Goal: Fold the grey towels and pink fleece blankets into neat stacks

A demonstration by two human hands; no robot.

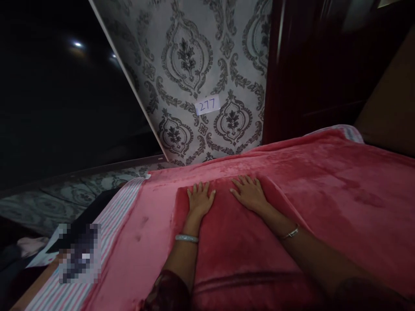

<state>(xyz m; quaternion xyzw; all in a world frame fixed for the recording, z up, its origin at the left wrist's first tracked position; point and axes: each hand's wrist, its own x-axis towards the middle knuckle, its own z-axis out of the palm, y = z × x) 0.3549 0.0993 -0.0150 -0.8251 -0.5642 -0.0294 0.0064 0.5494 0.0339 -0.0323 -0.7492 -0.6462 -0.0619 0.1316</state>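
Observation:
A pink plush blanket covers the bed. A folded pink part of it, or a pillow in the same cloth, lies in front of me. My left hand rests flat on its far edge, fingers spread, a white bangle on the wrist. My right hand lies flat beside it, fingers stretched out, a thin bracelet on that wrist. Neither hand holds anything.
A striped sheet shows at the bed's left edge. Patterned wallpaper behind carries a small label reading 277. Dark wooden furniture stands at the right, a dark opening at the left. A blurred patch sits lower left.

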